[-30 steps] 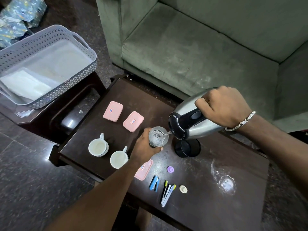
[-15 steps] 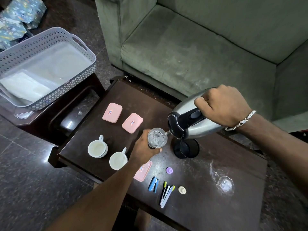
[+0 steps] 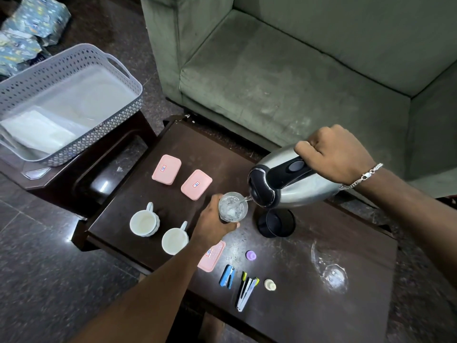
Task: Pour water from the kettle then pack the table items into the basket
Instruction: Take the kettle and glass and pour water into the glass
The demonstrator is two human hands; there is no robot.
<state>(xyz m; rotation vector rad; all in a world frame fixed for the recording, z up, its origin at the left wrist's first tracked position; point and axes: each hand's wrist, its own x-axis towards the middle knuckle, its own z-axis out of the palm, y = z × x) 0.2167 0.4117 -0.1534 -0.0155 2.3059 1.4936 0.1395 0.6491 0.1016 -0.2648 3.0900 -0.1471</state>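
A green sofa (image 3: 296,78) stands behind, with patterned bundles (image 3: 27,28) on the dark floor (image 3: 37,280).

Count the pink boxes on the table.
3: one at the table's far left, one just right of it, and one at the near edge, partly hidden under the left forearm.

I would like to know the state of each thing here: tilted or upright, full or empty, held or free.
kettle: tilted, pouring, held by right hand
glass: upright, filling, held by left hand
kettle base: bare, on table
two cups: upright, empty
wine glass: on its side, empty
three pink boxes: lids shut
basket: holds a white sheet, nothing from the table
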